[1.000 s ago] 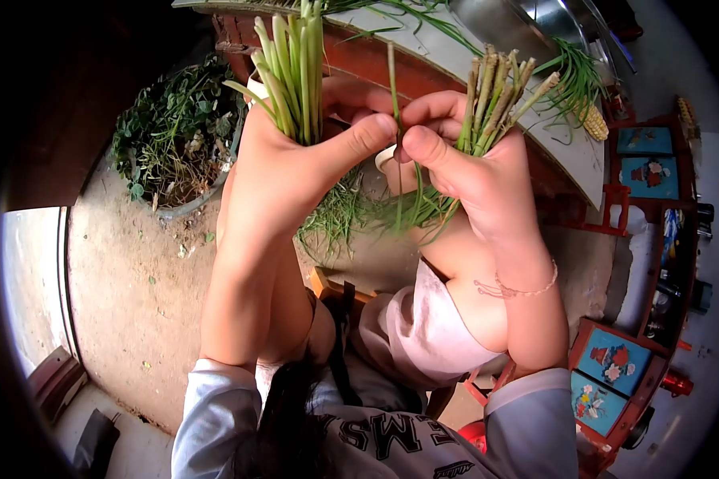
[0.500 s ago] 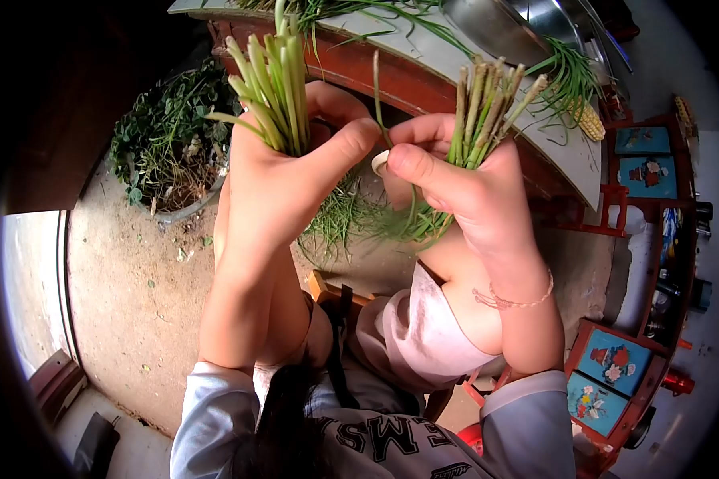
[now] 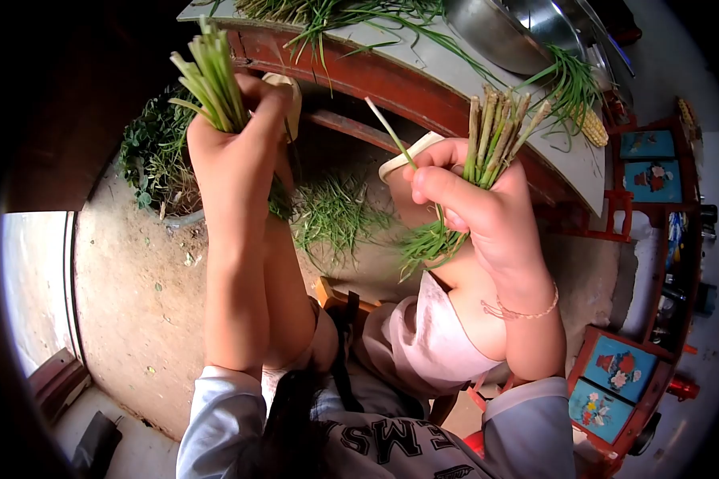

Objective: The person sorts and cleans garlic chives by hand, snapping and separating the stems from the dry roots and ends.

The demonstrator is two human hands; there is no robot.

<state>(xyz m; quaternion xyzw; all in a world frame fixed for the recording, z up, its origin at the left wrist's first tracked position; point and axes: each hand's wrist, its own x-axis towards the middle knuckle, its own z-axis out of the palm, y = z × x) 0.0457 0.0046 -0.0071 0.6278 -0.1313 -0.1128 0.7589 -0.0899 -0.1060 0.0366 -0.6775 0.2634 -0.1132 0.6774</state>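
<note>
My left hand (image 3: 236,152) is closed around a bunch of pale green stems (image 3: 213,84), their cut ends pointing up. Something thin and dark hangs near its fingertips. My right hand (image 3: 475,188) grips a second bunch of stems (image 3: 491,132) with brownish ends; its green leaves (image 3: 431,246) hang below the palm. Between the thumb and forefinger of that hand is a single stem (image 3: 389,130) with a pale tip, leaning up and left. The two hands are well apart above my knees.
A pile of green trimmings (image 3: 339,215) lies on the floor. Behind the left hand stands a tub of leafy waste (image 3: 148,152). The table (image 3: 375,38) across the front holds long green stalks (image 3: 423,36), a metal basin (image 3: 495,36) and a corn cob (image 3: 593,128).
My left hand has moved left, away from the right, with its bunch. The single stem between the hands now tilts left in the right fingers, its tip pale instead of brownish.
</note>
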